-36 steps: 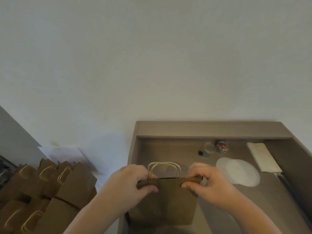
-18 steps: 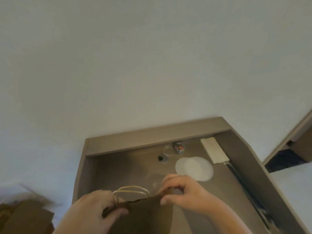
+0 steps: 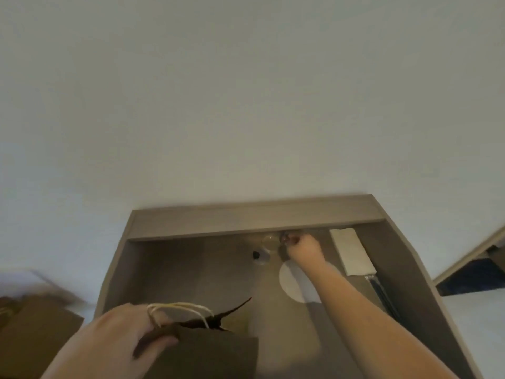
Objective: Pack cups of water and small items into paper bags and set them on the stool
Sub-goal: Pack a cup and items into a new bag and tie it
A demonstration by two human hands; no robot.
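A brown paper bag (image 3: 207, 351) with pale cord handles stands at the near edge of the grey desk (image 3: 191, 269). My left hand (image 3: 117, 340) grips its top edge at the left, holding the mouth partly open. My right hand (image 3: 303, 248) reaches to the far side of the desk, its fingers curled around a small colourful item (image 3: 285, 237) by the back ledge. Clear small cups (image 3: 267, 242) and a dark little object (image 3: 256, 254) lie just left of that hand. The image is blurred there.
White round lids (image 3: 291, 280) lie under my right forearm. A pale folded cloth (image 3: 351, 251) and a dark long object (image 3: 381, 291) lie along the desk's right side. More brown bags (image 3: 32, 332) stand at the lower left. A raised ledge (image 3: 254, 217) borders the desk's back.
My right hand let go of the bag's top edge and reached forward to the small colourful item at the back. The left hand kept its hold; the view turned left.
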